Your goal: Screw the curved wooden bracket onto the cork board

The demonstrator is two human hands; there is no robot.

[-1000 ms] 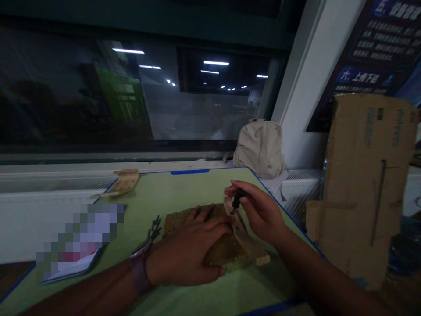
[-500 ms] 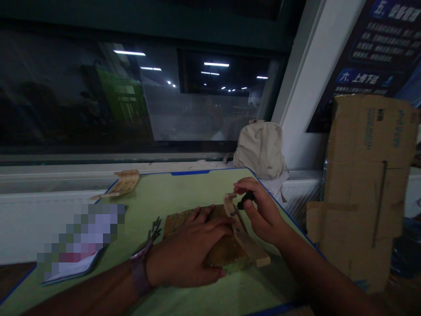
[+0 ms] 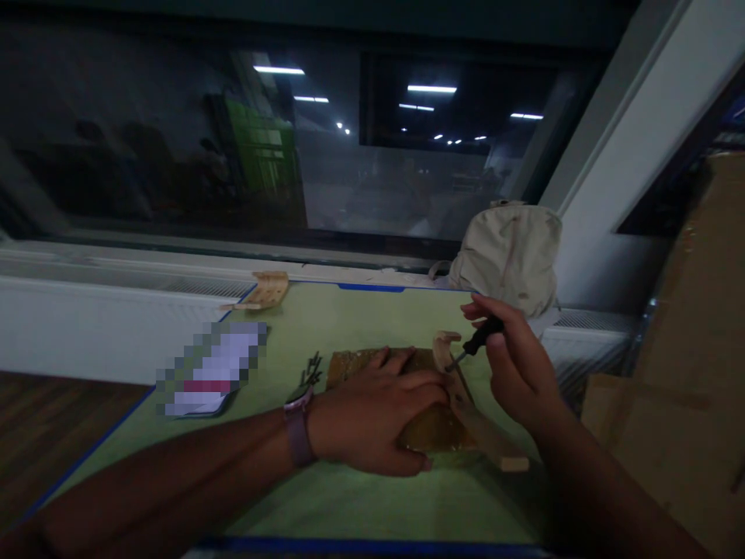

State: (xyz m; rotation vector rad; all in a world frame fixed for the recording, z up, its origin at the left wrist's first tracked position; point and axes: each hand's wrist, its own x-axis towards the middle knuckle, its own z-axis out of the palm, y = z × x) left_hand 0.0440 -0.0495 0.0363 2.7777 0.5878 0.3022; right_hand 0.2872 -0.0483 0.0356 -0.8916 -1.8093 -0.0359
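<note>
My left hand [image 3: 372, 419] lies with fingers spread over a brown, shiny tape-wrapped block [image 3: 434, 435]. Its index finger reaches the side of a curved wooden piece [image 3: 489, 431], which rests along the block's right edge with one hooked end pointing away. In my right hand [image 3: 518, 357] is a screwdriver [image 3: 483, 336] with a black handle, the fingers closed round that handle. The screwdriver's shaft slants down to the left, and its tip meets the wooden piece near the hooked end. Whether a screw sits under the tip is too small to tell.
Several dark screws [image 3: 313, 369] lie left of the block. A blurred-out phone-like object [image 3: 215, 369] is on the table's left part. Another slatted wooden piece [image 3: 271, 289] sits at the far left corner. Behind stand a beige backpack [image 3: 506, 252] and, at right, cardboard [image 3: 675, 373].
The view has turned to the right or shifted, so everything sits differently in it. My left hand stays on the block, and the screwdriver's tip stays at the wooden piece.
</note>
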